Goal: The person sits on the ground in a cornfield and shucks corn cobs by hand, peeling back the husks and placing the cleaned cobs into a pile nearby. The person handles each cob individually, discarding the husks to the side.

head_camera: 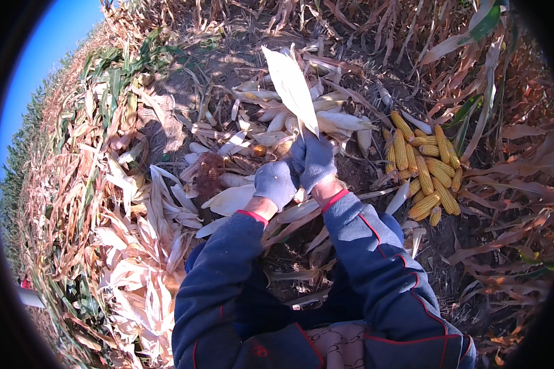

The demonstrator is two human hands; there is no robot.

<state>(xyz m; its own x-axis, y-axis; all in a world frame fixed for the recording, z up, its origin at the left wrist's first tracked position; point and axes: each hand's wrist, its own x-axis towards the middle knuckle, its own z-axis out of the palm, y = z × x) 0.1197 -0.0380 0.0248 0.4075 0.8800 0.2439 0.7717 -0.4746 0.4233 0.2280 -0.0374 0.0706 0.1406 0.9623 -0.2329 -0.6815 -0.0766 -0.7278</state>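
Both hands wear grey knit gloves and meet in front of me, above a heap of unhusked corn ears (346,121). My right hand (315,159) is closed around the base of a pale corn husk (291,85), which stands up and away from me. Against it, fingers curled, is my left hand (277,183); its fingertips are hidden, and whether they grip anything does not show. Several husked yellow corn cobs (424,175) lie piled on the soil to the right. A tuft of reddish-brown corn silk (208,173) rests left of my hands.
Loose dry husks (143,286) are heaped at the left. Fallen dry corn stalks and leaves (512,184) spread along the right side, with more across the top. Bare soil (295,272) shows between my bent legs. A green crop edge and blue sky appear at the far left.
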